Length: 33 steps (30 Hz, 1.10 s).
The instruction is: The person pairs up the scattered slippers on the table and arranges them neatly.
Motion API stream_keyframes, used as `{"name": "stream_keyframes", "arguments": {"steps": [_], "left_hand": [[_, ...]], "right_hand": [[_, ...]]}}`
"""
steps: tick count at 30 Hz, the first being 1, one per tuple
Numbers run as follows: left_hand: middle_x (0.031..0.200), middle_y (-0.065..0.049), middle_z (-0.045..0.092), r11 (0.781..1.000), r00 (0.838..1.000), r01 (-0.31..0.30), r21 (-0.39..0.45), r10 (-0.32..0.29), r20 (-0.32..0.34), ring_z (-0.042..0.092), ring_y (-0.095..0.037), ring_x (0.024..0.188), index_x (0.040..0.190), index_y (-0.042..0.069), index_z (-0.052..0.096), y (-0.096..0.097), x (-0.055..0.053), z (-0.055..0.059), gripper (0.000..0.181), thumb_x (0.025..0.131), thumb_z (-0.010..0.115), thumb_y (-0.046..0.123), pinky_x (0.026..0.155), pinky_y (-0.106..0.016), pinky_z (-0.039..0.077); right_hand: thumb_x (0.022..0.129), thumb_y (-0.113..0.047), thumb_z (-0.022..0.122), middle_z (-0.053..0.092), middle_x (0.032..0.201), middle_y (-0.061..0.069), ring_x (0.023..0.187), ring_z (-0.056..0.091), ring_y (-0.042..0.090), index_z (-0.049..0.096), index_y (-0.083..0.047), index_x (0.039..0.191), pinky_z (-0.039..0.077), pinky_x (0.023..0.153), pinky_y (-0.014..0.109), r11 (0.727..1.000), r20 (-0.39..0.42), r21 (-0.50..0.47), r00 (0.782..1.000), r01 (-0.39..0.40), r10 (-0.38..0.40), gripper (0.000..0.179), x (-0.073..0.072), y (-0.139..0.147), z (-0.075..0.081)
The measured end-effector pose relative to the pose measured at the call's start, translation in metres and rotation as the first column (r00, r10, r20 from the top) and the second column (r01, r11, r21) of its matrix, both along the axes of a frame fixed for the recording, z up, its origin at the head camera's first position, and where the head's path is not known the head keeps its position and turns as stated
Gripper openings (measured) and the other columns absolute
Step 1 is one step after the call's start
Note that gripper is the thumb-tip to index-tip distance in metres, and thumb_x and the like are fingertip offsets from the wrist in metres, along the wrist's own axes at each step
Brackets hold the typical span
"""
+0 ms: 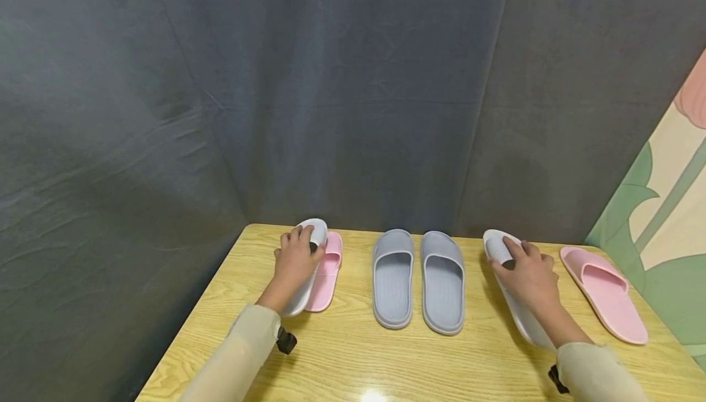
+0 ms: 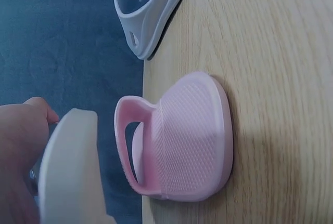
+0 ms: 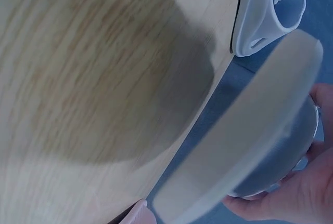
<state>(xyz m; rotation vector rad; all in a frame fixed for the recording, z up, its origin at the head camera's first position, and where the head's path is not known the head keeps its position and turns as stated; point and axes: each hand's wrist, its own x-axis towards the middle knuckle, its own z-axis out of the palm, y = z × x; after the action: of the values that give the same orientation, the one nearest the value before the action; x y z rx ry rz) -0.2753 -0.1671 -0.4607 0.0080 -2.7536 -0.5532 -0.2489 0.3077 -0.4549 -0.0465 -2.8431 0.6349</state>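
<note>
One white slipper is to the left of the grey pair, its toe end pointing away from the person. The left hand grips it by the strap, fingers curled over the top; in the head view the slipper partly overlaps the pink one nearer the grey pair. A second white slipper is to the right of the grey pair, tilted and raised off the table, with a shadow cast beneath. The right hand pinches its ribbed strap, fingers over the outside and thumb at the opening.

A pink slipper lies just left of the grey pair, sole down. Another pink slipper lies well to the right of the grey pair, angled, its heel toward the person. The grey pair itself stands side by side with a narrow gap, toes away from the person.

All around the grey pair spreads the wood-grain table; behind the grey pair hangs a dark curtain, and far to its right is a flowered panel.
</note>
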Motion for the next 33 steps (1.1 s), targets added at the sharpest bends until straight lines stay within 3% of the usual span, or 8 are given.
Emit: {"name": "stream_keyframes", "arguments": {"steps": [33], "left_hand": [[0.146,-0.02,0.048,1.0,0.999,0.025,-0.001,-0.025,-0.026,0.043,-0.044,0.129,0.146,0.014,0.049,0.019,0.015,0.006,0.061,0.094,0.062,0.045,0.087,-0.064,0.045]], "right_hand": [[0.095,-0.046,0.062,0.034,0.145,0.039,0.12,0.035,0.066,0.045,-0.005,0.148,0.038,0.081,0.076,1.0,-0.058,0.011,0.998,0.004,-0.003,0.07,0.011,-0.02,0.008]]}}
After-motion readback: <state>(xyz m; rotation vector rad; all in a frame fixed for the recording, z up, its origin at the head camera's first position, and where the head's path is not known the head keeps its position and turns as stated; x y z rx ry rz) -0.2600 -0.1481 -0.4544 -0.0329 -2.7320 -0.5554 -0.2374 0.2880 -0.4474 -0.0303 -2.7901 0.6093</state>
